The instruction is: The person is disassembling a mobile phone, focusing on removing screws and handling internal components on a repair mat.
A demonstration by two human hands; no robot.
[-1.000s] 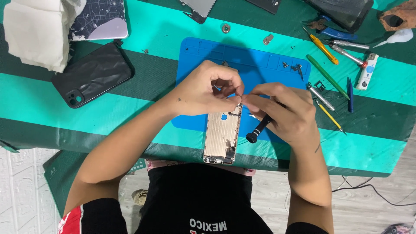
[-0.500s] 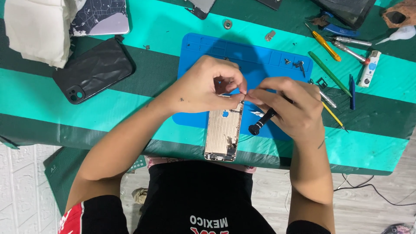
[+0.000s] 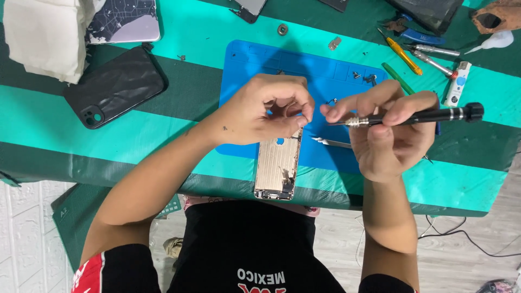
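Observation:
A gold phone housing (image 3: 277, 168), opened with its insides up, lies on the blue work mat (image 3: 255, 59) and reaches past the table's front edge. My left hand (image 3: 268, 108) hovers over its top end with thumb and fingertips pinched together; whatever tiny part is between them is too small to make out. My right hand (image 3: 388, 130) grips a black precision screwdriver (image 3: 434, 115) held level, its metal tip pointing left toward my left fingertips. Metal tweezers (image 3: 332, 143) lie on the mat between the hands.
A black phone case (image 3: 115, 87) and a patterned case (image 3: 124, 21) lie at the left beside a white cloth (image 3: 43, 32). Screwdrivers and pry tools (image 3: 404, 54), a small white bottle (image 3: 458, 81) and loose screws (image 3: 362, 77) sit at the right back.
My right hand has lifted the screwdriver off the phone and turned it from upright to level. My left hand has risen slightly, fingertips pinched near the driver's tip.

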